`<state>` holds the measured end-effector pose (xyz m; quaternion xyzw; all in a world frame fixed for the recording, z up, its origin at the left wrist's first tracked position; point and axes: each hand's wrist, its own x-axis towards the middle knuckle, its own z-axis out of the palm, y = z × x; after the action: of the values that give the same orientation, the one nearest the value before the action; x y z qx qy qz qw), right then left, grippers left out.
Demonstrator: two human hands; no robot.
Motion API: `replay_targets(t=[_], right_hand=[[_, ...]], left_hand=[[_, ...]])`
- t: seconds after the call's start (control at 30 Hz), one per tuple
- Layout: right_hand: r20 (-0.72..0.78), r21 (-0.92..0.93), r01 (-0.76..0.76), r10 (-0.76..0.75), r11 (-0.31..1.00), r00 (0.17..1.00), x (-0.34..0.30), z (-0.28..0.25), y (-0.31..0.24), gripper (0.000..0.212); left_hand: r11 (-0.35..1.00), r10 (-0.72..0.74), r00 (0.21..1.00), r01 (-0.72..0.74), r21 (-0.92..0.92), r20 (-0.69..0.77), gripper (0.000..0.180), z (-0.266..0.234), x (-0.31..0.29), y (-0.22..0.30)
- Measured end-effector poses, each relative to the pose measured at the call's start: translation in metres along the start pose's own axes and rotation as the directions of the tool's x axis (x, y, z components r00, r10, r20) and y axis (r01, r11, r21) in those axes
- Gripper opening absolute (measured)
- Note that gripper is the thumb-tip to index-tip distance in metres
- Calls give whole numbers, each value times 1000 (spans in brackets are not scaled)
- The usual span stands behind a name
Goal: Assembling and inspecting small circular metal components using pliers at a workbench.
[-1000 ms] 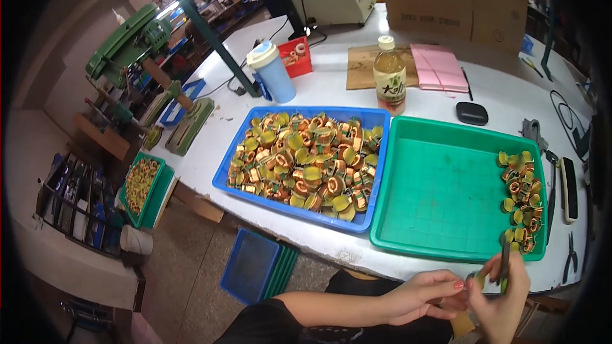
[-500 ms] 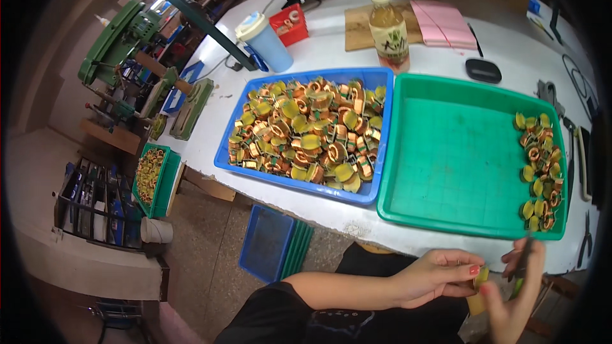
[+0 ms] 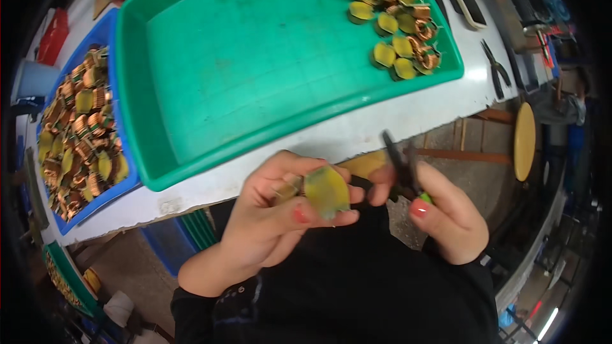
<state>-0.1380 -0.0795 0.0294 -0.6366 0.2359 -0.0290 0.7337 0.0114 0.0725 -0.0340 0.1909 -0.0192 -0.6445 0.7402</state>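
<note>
Between the thumb and fingers of my left hand point(image 3: 268, 210) is a toroidal coil point(image 3: 326, 191), its flat yellow-green face turned up. To its right, my right hand point(image 3: 446, 210) grips pliers point(image 3: 400, 162) whose dark jaws point up and away from me; a bit of green shows at the handle. The jaws are apart from the coil and slightly blurred. Both hands are over my lap, in front of the table edge. Beyond them lies a green tray point(image 3: 293, 118) with several copper-wound coils point(image 3: 384, 55) gathered along its right end.
A blue tray point(image 3: 124, 188) heaped with copper coils point(image 3: 83, 127) stands left of the green one. Another pair of pliers point(image 3: 495, 70) lies on the white table point(image 3: 465, 92) at the right. A round wooden stool point(image 3: 524, 141) is at the right, below table height.
My view has swung right and down, so the trays appear farther left and higher. The coil stays in my left hand, its flat face now showing; the pliers remain in my right.
</note>
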Motion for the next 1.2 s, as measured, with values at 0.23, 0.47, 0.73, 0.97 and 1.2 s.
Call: replay_targets(t=[0.23,0.47,0.73,0.97,1.2], right_hand=[[153,-669,257,-210,697,966,4,-16,-2,24],[246,-788,356,-273,503,930,14,-20,5,21],[288,-763,382,-256,521,923,15,-19,6,18],[304,-748,417,-291,516,907,19,-18,8,19],[333,-771,437,-292,463,897,22,-17,6,22]], left_hand=[[998,69,996,-68,-16,59,36,0,7,-8],[994,-29,997,36,-107,65,36,0,2,-7],[1000,11,998,-12,9,66,32,2,5,-9],[998,-47,998,48,-30,44,30,3,5,-5],[993,-85,996,86,-84,22,30,4,4,-5]])
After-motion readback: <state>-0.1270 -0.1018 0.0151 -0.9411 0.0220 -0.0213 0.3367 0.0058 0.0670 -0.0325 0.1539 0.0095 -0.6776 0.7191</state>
